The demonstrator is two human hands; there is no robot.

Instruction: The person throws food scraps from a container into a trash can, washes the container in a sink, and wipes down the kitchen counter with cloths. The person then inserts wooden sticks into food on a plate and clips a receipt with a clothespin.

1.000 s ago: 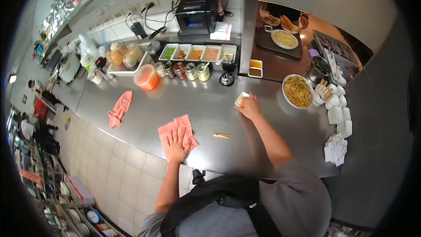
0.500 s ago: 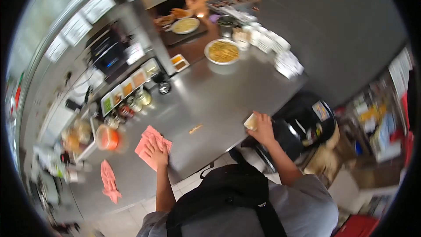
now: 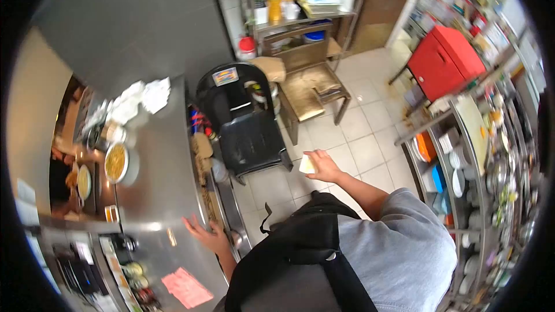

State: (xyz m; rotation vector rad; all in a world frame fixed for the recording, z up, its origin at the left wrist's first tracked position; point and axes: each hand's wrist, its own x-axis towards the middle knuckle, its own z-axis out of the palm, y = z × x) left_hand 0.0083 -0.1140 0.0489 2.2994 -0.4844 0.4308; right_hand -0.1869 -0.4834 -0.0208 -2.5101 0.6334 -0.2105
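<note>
My right hand (image 3: 325,169) grips a small square white dish (image 3: 307,164) with pale yellow contents, held out over the tiled floor. My left hand (image 3: 209,237) hovers by the edge of the steel counter (image 3: 159,167), its fingers spread and holding nothing. A folded pink cloth (image 3: 187,288) lies on the counter below that hand, apart from it. Close by is a small tan scrap (image 3: 171,237). Farther up the counter stands a white bowl (image 3: 133,164) of yellow food that looks like noodles.
A black plastic chair (image 3: 248,141) stands beside the counter, with a wooden chair (image 3: 303,95) behind it. On the right are a red cabinet (image 3: 439,63) and a shelf unit (image 3: 471,138) of dishes. A loaded rack (image 3: 306,14) stands at the back.
My view and body have turned right, away from the counter. The left hand has let go of the pink cloth. The right hand has carried the white dish off the counter edge.
</note>
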